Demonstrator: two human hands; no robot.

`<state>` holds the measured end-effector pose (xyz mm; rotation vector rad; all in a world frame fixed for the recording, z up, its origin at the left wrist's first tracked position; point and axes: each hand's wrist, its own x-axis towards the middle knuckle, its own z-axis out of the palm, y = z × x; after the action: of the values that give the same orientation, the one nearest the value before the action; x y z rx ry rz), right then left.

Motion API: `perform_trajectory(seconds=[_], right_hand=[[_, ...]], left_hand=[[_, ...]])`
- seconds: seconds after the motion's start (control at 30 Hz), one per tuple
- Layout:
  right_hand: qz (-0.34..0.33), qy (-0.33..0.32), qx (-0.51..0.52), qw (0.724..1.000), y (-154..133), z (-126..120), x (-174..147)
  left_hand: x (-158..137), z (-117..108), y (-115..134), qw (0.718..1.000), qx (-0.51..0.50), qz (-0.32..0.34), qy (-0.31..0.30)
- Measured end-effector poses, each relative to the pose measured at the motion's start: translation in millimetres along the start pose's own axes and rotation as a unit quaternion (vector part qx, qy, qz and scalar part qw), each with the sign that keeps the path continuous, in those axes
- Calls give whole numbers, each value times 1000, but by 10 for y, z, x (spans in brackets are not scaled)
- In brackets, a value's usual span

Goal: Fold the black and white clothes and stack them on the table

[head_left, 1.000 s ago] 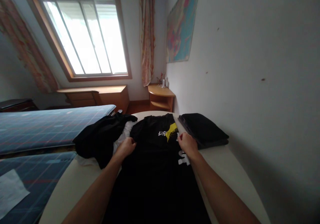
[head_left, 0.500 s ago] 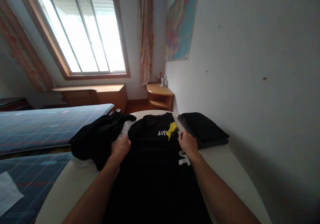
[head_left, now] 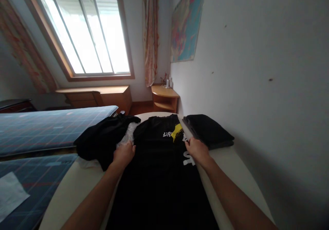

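A black T-shirt lies lengthwise in front of me, its collar at the far end, with white lettering and a yellow patch on it. My left hand is closed on the shirt's left edge, below the sleeve. On the opposite edge, beside the white print, my right hand pinches the cloth. Left of the shirt is a heap of black clothing, with crumpled clear plastic between the two. Just beyond my right hand sits a stack of folded dark clothes.
Everything rests on a rounded cream table. Two blue plaid mattresses lie to the left, the nearer bearing a white sheet. A white wall runs along the right. A wooden corner shelf stands beyond the table.
Both hands keep their hold on the shirt's edges. My right hand has shifted slightly to the right, and the printed side has moved a little. The view has tilted slightly.
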<state>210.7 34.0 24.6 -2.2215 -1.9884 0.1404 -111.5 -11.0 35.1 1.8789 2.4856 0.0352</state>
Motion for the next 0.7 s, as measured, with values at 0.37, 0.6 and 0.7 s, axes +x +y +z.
perform_trajectory(seconds=[0.37, 0.6, 0.7], right_hand=[[-65, -112, -17, 991, 260, -265, -830], [-26, -69, 2, 997, 242, -220, -1128], [3, -53, -19, 998, 254, -169, -1148]], left_hand=[[-541, -16, -378, 992, 21, 65, -103], [-507, 164, -381, 994, -77, 57, -49], [-503, 222, -371, 993, -89, 69, -41]])
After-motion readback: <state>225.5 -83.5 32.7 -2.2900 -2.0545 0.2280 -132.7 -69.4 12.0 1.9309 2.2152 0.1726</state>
